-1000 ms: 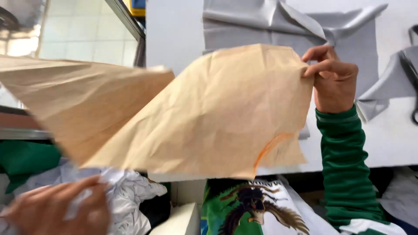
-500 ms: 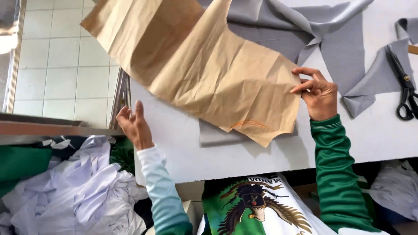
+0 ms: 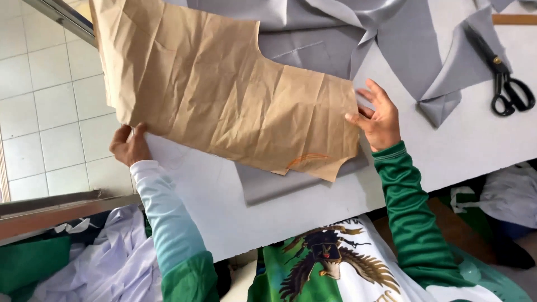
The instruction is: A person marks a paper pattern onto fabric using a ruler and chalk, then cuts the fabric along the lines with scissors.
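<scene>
A large creased brown paper pattern [image 3: 224, 95] lies spread over grey fabric [image 3: 335, 33] on a white table [image 3: 458, 140]. My left hand [image 3: 130, 145] grips the pattern's lower left edge, thumb over the paper. At the pattern's right edge my right hand [image 3: 379, 116] rests with fingers spread, its fingertips touching the paper. A strip of the grey fabric shows below the pattern's lower edge.
Black scissors [image 3: 503, 78] lie on the table at the far right, beside a folded grey fabric corner [image 3: 442, 106]. A wooden ruler [image 3: 514, 19] sits at the top right. Piles of white and green cloth [image 3: 84, 263] lie below the table's near edge. Tiled floor is at left.
The pattern has come down from mid-air and been spread flat on the fabric. My left hand rose from the cloth pile and took the pattern's left edge.
</scene>
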